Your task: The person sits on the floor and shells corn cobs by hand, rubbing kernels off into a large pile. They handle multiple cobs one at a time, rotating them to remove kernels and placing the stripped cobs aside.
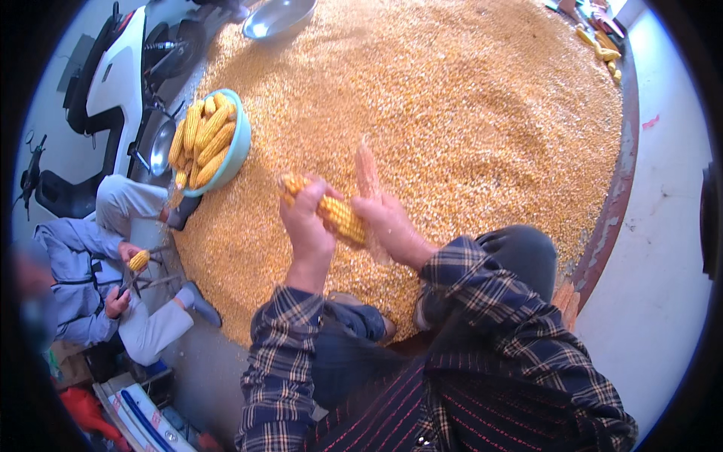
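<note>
Two hands meet over a wide spread of loose kernels (452,98). Both forearms come up from the lower edge in plaid sleeves, bent inward so the wrists draw close together above the person's knees. The left hand (307,222) is curled tight round the upper end of a yellow cob (335,213), thumb and fingers wrapped over it, knuckles up. The cob lies slantwise between the hands, its tip sticking out past the left hand toward the upper left. The right hand (390,224) is closed as well, gripping the cob's lower end; a bare, pale stripped cob (368,169) rises upright from this fist, pressed beside the yellow one. Whether the fingers pinch both together underneath cannot be told.

Kernels cover the ground all round the hands in a broad round heap. On its left edge sits a light blue basin (239,147) full of whole cobs. A metal bowl (279,16) lies at the heap's top edge, and a few more cobs lie at the upper right. Further left, another person (90,279) in grey sits by the heap holding a cob, with a white scooter (113,68) parked behind.
</note>
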A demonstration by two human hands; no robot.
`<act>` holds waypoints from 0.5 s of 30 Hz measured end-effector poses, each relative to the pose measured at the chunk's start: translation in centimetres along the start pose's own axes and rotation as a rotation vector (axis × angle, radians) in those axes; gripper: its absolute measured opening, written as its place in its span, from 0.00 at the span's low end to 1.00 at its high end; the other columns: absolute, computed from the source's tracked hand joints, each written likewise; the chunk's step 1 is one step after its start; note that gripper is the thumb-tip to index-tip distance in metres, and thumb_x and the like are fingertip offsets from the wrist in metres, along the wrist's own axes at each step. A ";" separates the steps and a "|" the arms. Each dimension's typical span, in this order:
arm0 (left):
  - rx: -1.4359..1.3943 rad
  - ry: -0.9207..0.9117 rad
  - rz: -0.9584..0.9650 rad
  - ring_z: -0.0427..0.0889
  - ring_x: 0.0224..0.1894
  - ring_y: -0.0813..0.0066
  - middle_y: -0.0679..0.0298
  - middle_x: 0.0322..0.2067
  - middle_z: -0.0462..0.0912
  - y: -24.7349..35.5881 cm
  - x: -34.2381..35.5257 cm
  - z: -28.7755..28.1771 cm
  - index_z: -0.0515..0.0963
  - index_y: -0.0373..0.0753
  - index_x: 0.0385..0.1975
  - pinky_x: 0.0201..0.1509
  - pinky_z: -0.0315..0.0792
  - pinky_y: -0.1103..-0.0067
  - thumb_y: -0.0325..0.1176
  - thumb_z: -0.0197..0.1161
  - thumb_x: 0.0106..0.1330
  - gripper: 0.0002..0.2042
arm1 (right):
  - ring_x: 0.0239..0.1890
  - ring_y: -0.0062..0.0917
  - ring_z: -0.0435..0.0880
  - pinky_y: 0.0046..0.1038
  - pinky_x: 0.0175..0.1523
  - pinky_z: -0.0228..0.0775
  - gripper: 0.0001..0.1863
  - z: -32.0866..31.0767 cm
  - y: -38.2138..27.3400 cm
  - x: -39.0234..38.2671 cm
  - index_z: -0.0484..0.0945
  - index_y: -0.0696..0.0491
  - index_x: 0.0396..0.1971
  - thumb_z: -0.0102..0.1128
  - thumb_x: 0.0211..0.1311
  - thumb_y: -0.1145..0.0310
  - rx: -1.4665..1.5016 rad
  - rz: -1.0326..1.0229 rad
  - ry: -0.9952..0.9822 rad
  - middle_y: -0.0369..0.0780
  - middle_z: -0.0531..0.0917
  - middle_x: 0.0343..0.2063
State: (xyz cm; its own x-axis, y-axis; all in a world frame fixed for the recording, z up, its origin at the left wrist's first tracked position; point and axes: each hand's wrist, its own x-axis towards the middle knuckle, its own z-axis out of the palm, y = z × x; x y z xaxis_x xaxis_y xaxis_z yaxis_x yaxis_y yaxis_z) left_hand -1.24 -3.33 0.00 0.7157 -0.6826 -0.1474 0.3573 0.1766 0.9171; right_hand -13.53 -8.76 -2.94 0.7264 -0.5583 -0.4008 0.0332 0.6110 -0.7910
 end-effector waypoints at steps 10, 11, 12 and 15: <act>0.161 -0.039 0.039 0.75 0.25 0.78 0.65 0.23 0.75 -0.4 -2.0 2.0 0.70 0.38 0.29 0.31 0.71 0.81 0.26 0.59 0.52 0.07 | 0.32 0.23 0.78 0.26 0.36 0.71 0.16 -2.6 2.4 2.2 0.74 0.60 0.39 0.51 0.61 0.62 0.385 0.247 -0.084 0.39 0.78 0.32; 0.111 0.071 0.038 0.75 0.23 0.77 0.65 0.21 0.74 -0.1 -1.3 1.5 0.70 0.38 0.27 0.30 0.71 0.79 0.26 0.57 0.53 0.04 | 0.33 0.23 0.77 0.26 0.39 0.70 0.18 -1.2 0.2 0.8 0.73 0.61 0.40 0.51 0.62 0.59 0.306 0.234 -0.133 0.39 0.78 0.33; 0.032 0.087 0.008 0.74 0.22 0.76 0.65 0.20 0.73 0.0 -0.5 0.8 0.69 0.39 0.26 0.29 0.71 0.80 0.25 0.57 0.54 0.03 | 0.35 0.21 0.75 0.25 0.42 0.69 0.19 -0.4 0.0 0.3 0.73 0.61 0.41 0.51 0.62 0.59 0.114 0.102 -0.160 0.38 0.77 0.33; -0.014 0.154 -0.054 0.74 0.22 0.76 0.65 0.19 0.73 -0.3 -0.4 -0.2 0.69 0.39 0.25 0.30 0.70 0.81 0.26 0.57 0.55 0.03 | 0.34 0.18 0.73 0.23 0.40 0.67 0.15 1.5 0.2 -0.6 0.75 0.60 0.37 0.52 0.61 0.62 0.145 -0.005 -0.052 0.37 0.77 0.32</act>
State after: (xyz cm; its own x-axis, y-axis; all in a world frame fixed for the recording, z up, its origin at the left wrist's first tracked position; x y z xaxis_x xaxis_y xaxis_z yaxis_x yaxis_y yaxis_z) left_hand -1.45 -2.97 -0.29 0.7787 -0.5744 -0.2523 0.4050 0.1532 0.9014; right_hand -12.90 -7.49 -2.18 0.7604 -0.5339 -0.3698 0.1330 0.6854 -0.7159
